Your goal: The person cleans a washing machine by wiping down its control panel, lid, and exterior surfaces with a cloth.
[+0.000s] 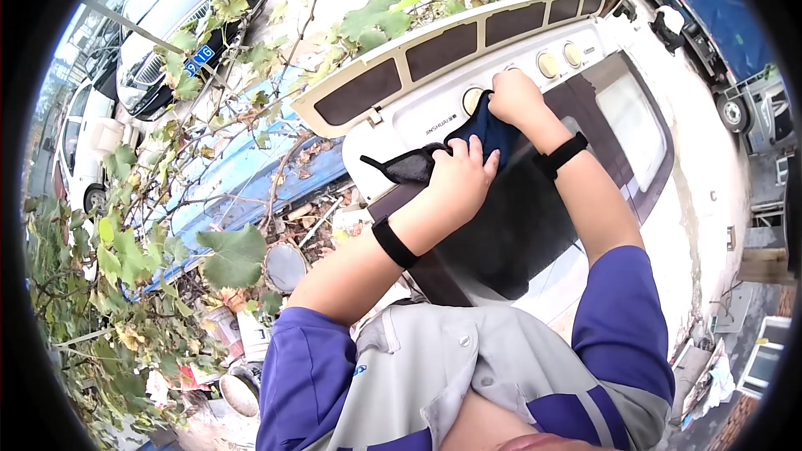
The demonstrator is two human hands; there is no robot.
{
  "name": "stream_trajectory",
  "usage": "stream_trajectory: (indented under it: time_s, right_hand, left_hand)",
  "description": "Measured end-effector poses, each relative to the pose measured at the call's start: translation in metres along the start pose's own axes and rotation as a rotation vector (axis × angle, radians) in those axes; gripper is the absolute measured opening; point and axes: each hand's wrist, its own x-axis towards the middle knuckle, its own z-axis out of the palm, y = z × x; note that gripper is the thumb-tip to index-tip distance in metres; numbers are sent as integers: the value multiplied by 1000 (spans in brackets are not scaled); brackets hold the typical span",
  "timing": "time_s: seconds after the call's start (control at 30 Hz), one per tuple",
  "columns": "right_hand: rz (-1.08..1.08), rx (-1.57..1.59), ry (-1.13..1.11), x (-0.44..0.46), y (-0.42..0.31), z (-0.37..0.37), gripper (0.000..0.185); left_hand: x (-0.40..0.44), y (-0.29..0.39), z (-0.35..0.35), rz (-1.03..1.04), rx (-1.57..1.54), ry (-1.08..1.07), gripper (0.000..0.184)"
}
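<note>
A dark blue cloth piece (499,139) with a black section (409,167) and a thin strap-like end is stretched between my hands; its exact kind cannot be made out. My left hand (462,174) presses over its lower middle, fingers bent onto the fabric. Higher up, my right hand (515,98) pinches its upper edge, close to the cream knobs. Both hands are over a washing machine (401,127) with a white control panel and a dark see-through cover (501,225). The raised lid (393,63) with dark panes stands behind the knobs.
Grape vines (234,255) and a blue sheet-like surface (217,192) lie along the left. Parked there are a black car (163,50) and a white car (83,142). A truck with a blue cover (727,0) stands at the upper right. A bucket (286,267) sits among debris.
</note>
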Motion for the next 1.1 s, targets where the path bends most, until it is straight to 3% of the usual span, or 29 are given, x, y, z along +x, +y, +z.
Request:
stream_trajectory:
  time_s: [0.07, 0.2, 0.3, 0.53, 0.63, 0.77, 0.8, 0.93, 1.03, 1.1]
  right_hand:
    - [98, 38, -78, 1, 2, 3, 23]
    - [229, 214, -261, -6, 1, -12, 12]
    - [9, 108, 68, -15, 7, -1, 14]
    - [-455, -123, 298, -5, 9, 4, 10]
    - [-665, -234, 359, -4, -1, -4, 4]
    - [-945, -206, 208, -23, -24, 14, 5]
    - [-902, -180, 266, -33, -29, 12, 6]
    - [-353, 218, 478, -41, 2, -18, 12]
    - [-35, 282, 162, -48, 21, -20, 15]
    - [0, 254, 194, -55, 14, -12, 17]
  left_hand:
    - [-4, 1, -2, -8, -25, -14, 60]
    - [-15, 0, 1, 3, -36, 47, 60]
    - [-15, -6, 0, 10, -103, 29, 60]
    - [-15, -2, 3, -40, -109, 73, 60]
    - [-18, -1, 6, -46, -113, 104, 58]
    - [-24, -3, 0, -22, -137, 46, 56]
    - [-25, -6, 2, -2, -137, 61, 56]
    - [-33, -16, 3, 43, -161, 92, 56]
    - [-26, -9, -7, -4, -165, 7, 58]
    - [-22, -3, -7, 0, -139, 15, 57]
